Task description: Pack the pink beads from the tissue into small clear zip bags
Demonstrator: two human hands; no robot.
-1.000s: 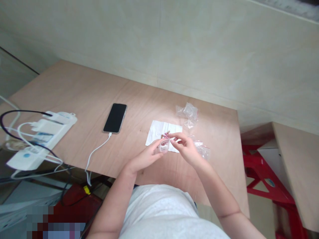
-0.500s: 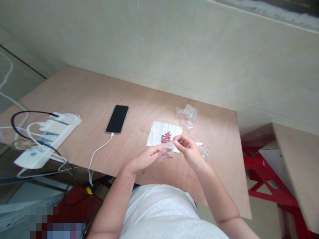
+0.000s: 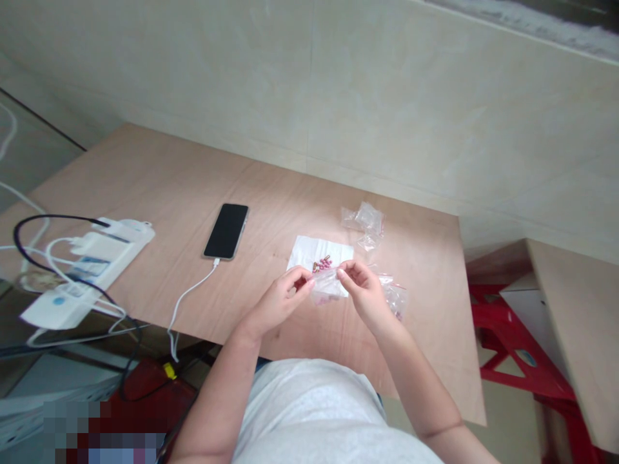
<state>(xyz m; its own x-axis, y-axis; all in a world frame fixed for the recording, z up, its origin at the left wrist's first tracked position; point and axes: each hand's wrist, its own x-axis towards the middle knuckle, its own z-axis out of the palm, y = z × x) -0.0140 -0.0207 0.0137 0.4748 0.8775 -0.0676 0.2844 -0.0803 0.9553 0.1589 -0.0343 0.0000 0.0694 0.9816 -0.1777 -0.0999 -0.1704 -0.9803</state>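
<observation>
Between my hands hangs a small clear zip bag [image 3: 325, 283] with some pink pieces near its bottom. My left hand [image 3: 285, 290] pinches its left top corner, and the fingers of my right hand [image 3: 360, 281] are closed on the right top corner. Just beyond the bag, a white paper sheet [image 3: 302, 248] lies on the table with a small heap of pink beads and gold-coloured pieces [image 3: 323, 263] on it. The bag and my fingers hide part of the sheet. Beside my right hand are clear bags with small pieces inside [image 3: 395, 298].
Crumpled clear bags [image 3: 367, 222] lie farther back on the wooden table [image 3: 271, 200]. A phone [image 3: 226, 231] on a white cable is to the left, near a power strip [image 3: 97, 270] with several cords. Red stools [image 3: 512, 341] stand at the right.
My left hand has moved up to the bag's top left corner. The bag now stretches level between both hands, its top edge pulled straighter.
</observation>
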